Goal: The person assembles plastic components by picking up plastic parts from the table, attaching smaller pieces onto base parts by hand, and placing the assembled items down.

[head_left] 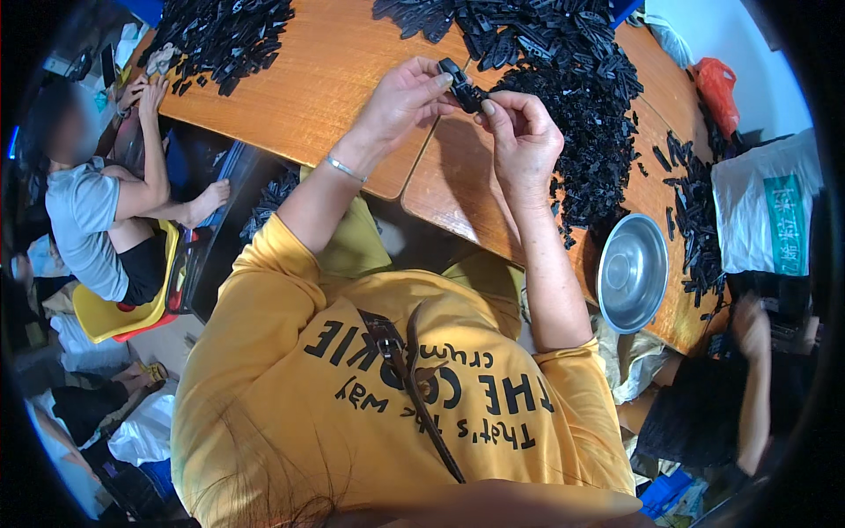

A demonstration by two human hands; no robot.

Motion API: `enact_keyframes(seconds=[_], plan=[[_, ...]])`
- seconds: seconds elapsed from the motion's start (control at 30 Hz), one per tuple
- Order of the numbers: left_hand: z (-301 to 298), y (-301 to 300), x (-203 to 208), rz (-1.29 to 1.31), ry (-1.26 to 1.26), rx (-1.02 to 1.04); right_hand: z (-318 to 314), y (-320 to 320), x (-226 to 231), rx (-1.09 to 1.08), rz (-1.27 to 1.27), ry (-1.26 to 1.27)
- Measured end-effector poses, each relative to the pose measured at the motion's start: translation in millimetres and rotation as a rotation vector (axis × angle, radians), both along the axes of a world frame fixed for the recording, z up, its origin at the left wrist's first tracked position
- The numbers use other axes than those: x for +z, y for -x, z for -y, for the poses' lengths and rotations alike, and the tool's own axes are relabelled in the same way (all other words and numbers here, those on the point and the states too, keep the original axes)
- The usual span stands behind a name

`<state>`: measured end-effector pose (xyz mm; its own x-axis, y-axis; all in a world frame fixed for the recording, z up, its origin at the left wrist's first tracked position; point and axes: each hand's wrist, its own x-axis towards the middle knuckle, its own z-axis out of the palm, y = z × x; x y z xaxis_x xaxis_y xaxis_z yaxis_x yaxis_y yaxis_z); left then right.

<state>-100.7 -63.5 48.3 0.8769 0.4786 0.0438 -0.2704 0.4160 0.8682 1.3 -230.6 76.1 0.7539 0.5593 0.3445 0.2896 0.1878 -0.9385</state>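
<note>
Above the wooden table [343, 84], both of my hands meet at one small black plastic part [461, 86]. My left hand [407, 99] grips its upper end between thumb and fingers. From the other side, my right hand [521, 130] pinches the lower end with thumb and forefinger. The part looks longish, with a loop-like top; its exact kind cannot be made out. Close by my right hand spreads a heap of small black plastic pieces [598, 132]. Longer black pieces [537, 31] lie piled at the far side.
Another black pile [224, 40] lies at the far left. A metal bowl [632, 273] sits at the right, near loose black strips [695, 220] and a white sack [766, 202]. A red bag [717, 92] is beyond. A person on a yellow stool [123, 304] works at left; another person's arm [754, 378] shows at right.
</note>
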Motion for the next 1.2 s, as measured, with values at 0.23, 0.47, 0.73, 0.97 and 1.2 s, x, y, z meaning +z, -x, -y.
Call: enact_keyframes(seconds=[0.23, 0.47, 0.73, 0.97, 1.2], plan=[[16, 10, 12, 0.127, -0.034, -0.031, -6, 7, 7, -0.107, 0.453, -0.113], [26, 14, 17, 0.149, -0.1, 0.002, -3, 13, 14, -0.096, 0.524, -0.116], [29, 11, 17, 0.118, 0.034, 0.05, 1, 10, 13, -0.078, 0.466, -0.09], [22, 18, 20, -0.04, 0.109, -0.111, 9, 2, 22, 0.082, 0.561, 0.048], [12, 22, 13, -0.143, 0.077, -0.175, 12, -4, 34, 0.233, 0.752, 0.125]])
